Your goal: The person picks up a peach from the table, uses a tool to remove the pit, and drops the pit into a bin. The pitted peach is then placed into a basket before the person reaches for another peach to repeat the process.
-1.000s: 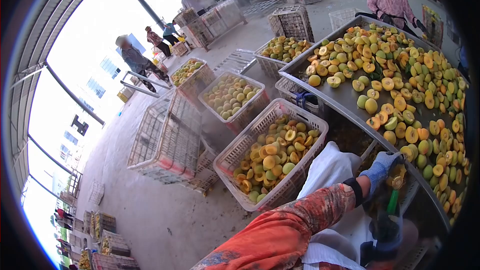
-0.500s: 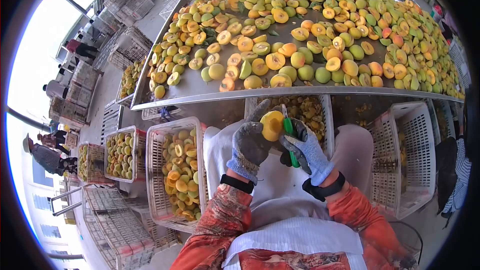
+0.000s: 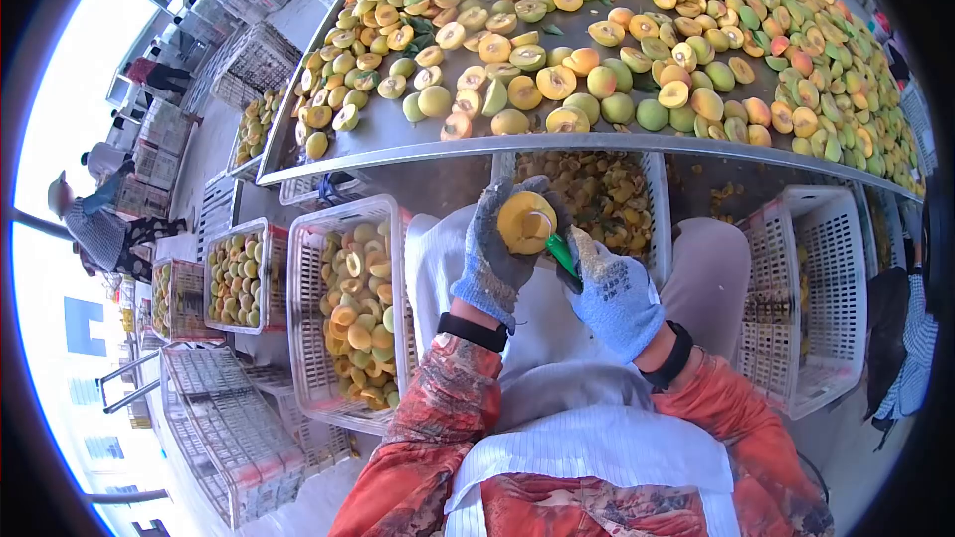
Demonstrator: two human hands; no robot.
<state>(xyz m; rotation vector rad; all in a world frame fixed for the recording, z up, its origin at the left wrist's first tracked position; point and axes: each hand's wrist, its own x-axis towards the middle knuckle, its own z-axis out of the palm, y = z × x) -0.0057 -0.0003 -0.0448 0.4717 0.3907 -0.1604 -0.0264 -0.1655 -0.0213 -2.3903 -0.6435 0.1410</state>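
My left hand [image 3: 500, 244], in a grey-and-blue work glove, is closed around a yellow peach half [image 3: 519, 219] with its cut face up. My right hand [image 3: 609, 283], gloved alike, grips the green handle of a pitting tool [image 3: 560, 254]. The tool's curved metal loop touches the right side of the peach half's cut face. Both hands are over my lap, in front of a steel table [image 3: 418, 157] heaped with whole and halved peaches [image 3: 557, 83]. Beneath the table edge, a crate [image 3: 654, 209] contains brownish-yellow scraps.
To my left stands a white crate of peach halves [image 3: 358, 318], with another full crate [image 3: 237, 276] beyond it. A white crate [image 3: 836, 288] stands at my right. Stacked crates [image 3: 234, 438] are at lower left. A person in a hat [image 3: 99, 224] is at far left.
The tool has turned from upright beside the peach half to slanting with its loop at the cut face. My right hand has rotated and lowered. At left, the person in the hat has bent forward.
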